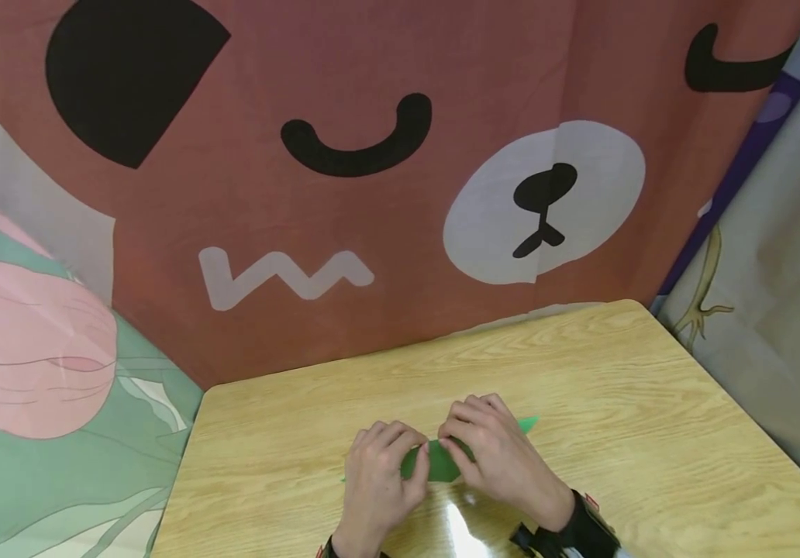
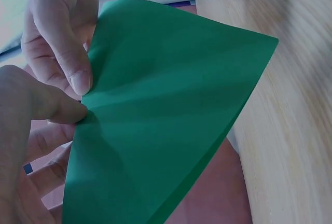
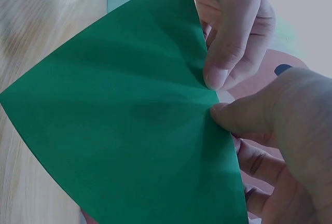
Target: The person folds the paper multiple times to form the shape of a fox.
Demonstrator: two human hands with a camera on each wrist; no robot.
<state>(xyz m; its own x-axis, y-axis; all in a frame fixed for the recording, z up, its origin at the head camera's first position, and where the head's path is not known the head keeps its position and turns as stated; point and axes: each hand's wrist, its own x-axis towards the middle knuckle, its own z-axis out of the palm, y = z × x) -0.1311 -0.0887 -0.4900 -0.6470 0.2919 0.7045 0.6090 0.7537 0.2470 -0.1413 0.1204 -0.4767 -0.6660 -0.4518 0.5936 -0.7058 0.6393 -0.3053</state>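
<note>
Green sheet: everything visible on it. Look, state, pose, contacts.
The green sheet is plain, thin and smooth, paper by its look, tapering to a pointed corner. A darker strip along one edge could be a second layer or the underside. Soft ripples fan out from where the left hand and right hand pinch one edge, thumbs close together. It is slightly bowed, at the wooden table; whether it touches the tabletop is unclear.

Black right wristband (image 1: 587,532), red edging (image 1: 591,502); black left wristband (image 1: 331,549); bare fingers (image 2: 51,175).
</note>
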